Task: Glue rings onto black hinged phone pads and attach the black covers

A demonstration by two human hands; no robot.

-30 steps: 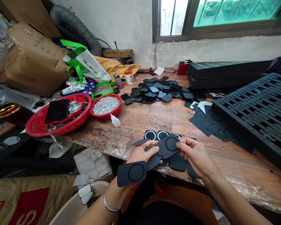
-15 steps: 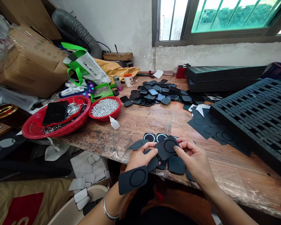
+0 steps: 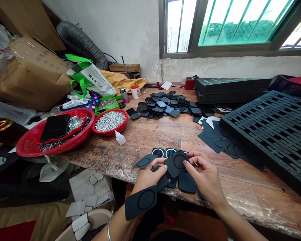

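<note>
Both hands meet at the near edge of a worn wooden table [image 3: 150, 134]. My left hand [image 3: 148, 175] grips a fan of black square sheets with ring marks [image 3: 141, 202]. Between the fingertips of my right hand [image 3: 203, 172] and my left thumb is one black ring-marked pad [image 3: 177, 163], held just above the table. Under the hands lie a few black rounded square pieces [image 3: 187, 182]; two with pale-rimmed circles [image 3: 158, 152] sit just beyond.
A pile of black square pieces [image 3: 165, 103] lies at the back. Red baskets of metal parts [image 3: 110, 121] [image 3: 31, 145] and a small white bottle [image 3: 120, 137] stand left. A black slotted foam tray [image 3: 271, 127] and black cut sheets [image 3: 215, 137] fill the right.
The camera has tilted up a little, so the hands sit lower in view. Both hands keep hold of the black pad; the fanned sheets have dropped slightly.
</note>
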